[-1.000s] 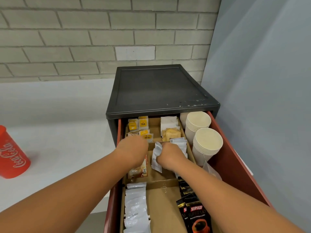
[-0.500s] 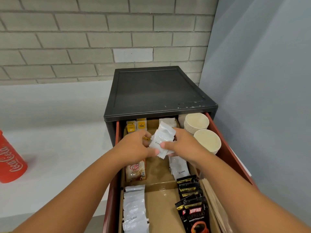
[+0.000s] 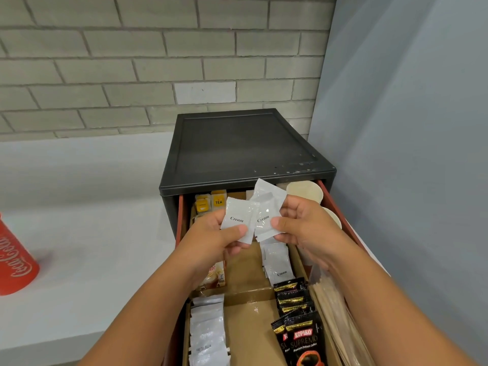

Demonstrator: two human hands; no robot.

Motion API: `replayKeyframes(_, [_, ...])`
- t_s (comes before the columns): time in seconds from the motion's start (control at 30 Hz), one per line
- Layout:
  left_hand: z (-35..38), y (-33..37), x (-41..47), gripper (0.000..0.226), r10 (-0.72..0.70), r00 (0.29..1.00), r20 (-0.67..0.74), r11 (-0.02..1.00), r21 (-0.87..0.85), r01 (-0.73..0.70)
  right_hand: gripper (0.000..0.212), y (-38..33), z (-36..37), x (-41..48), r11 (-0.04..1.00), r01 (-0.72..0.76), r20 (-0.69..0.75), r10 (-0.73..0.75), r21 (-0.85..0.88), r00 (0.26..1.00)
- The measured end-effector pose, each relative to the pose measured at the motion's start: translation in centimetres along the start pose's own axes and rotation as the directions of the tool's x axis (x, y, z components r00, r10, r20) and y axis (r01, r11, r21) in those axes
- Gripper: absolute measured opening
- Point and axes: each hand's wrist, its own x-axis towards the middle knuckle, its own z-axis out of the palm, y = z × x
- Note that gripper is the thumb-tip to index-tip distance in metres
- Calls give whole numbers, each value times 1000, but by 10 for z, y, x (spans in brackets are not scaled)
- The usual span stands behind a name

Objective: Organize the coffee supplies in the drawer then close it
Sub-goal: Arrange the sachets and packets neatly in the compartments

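Observation:
The red drawer (image 3: 340,212) stands pulled out of a black cabinet (image 3: 243,146). Above its middle, my left hand (image 3: 211,241) pinches one white cream sachet (image 3: 236,219). My right hand (image 3: 303,223) pinches several more cream sachets (image 3: 265,207), fanned upward. More cream sachets (image 3: 277,260) lie in the cardboard divider (image 3: 250,262) below. Yellow tea bags (image 3: 211,203) sit at the back left, paper cups (image 3: 305,191) at the back right. Black Kopiko coffee sachets (image 3: 301,328) lie at the front right, white sachets (image 3: 207,334) at the front left, and a creamer packet (image 3: 215,276) under my left wrist.
Wooden stirrers (image 3: 332,320) lie along the drawer's right side. A red Coca-Cola cup (image 3: 14,260) stands on the white counter (image 3: 92,233) at the far left. A brick wall is behind, a grey wall on the right.
Both hands have risen from the middle compartment with cream sachets. One bunch is now split, a single sachet in my left hand and the others in my right.

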Motion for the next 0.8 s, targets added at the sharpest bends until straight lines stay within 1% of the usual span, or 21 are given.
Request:
replayKeyframes(0.1, [0,-3,-1,20,-41,999,-18,995,-92,40,26,2,-1,0,1000,-10,-8,10,5,1000])
replayKeyframes(0.2, [0,-5,-2,18,-44,998,-45,987,-155,37,26,3,-1,-1,1000,-14,-15,14,4,1000])
replayKeyframes(0.3, [3,-7,-1,16,-42,996,-78,986,-167,28,25,3,2,-1,1000,-7,-23,7,7,1000])
replayKeyframes(0.43, [15,-12,-1,11,-91,992,-84,982,-173,75,21,6,14,-2,999,17,-45,-19,-40,999])
replayKeyframes(0.53, [21,-14,-1,17,-132,989,-68,977,-178,119,19,9,21,-3,998,28,-32,-30,-55,999])
replayKeyframes(0.6, [20,-14,-1,21,-132,988,-76,977,-179,117,13,7,22,-4,999,15,-40,-17,-48,999])
replayKeyframes(0.67, [19,-13,-2,19,-118,988,-97,982,-162,102,15,3,22,-3,999,13,-77,-16,-37,997])
replayKeyframes(0.73, [16,-12,-3,17,-105,987,-120,986,-145,87,20,1,20,-3,1000,26,-147,-27,-7,989])
replayKeyframes(0.8, [13,-11,-3,19,-106,984,-145,983,-164,82,19,0,16,-2,998,36,-221,-25,48,975])
